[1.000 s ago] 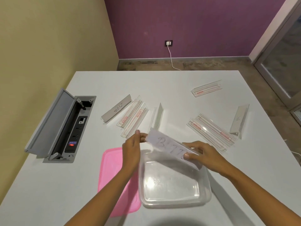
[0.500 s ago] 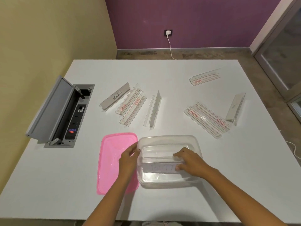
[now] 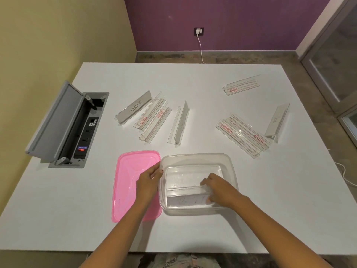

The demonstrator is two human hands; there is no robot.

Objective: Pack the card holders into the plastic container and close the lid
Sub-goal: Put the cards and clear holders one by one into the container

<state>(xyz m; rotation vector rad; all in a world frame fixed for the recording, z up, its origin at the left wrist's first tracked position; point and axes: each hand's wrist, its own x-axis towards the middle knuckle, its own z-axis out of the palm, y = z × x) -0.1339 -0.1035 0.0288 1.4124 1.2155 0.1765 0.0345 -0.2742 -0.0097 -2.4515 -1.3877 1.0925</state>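
A clear plastic container (image 3: 195, 158) stands on the white table near its front edge. Inside it, along the near wall, lies a card holder (image 3: 186, 199) with a handwritten card. My right hand (image 3: 219, 189) reaches into the container and rests on that holder's right end. My left hand (image 3: 149, 180) grips the container's left rim. The pink lid (image 3: 128, 178) lies flat just left of the container, partly under my left arm. Several more card holders are spread across the table beyond: a group at centre-left (image 3: 152, 117), two at right (image 3: 243, 134), one far back (image 3: 240, 86).
An open grey power-socket box (image 3: 63, 124) is set into the table at the left, its flap (image 3: 52, 118) raised. A yellow wall stands close on the left. A white cable (image 3: 345, 174) hangs off the table's right edge.
Both hands carried the card holder down from above the container and laid it inside along the near wall. My left hand let go of it and moved to the container's left rim.
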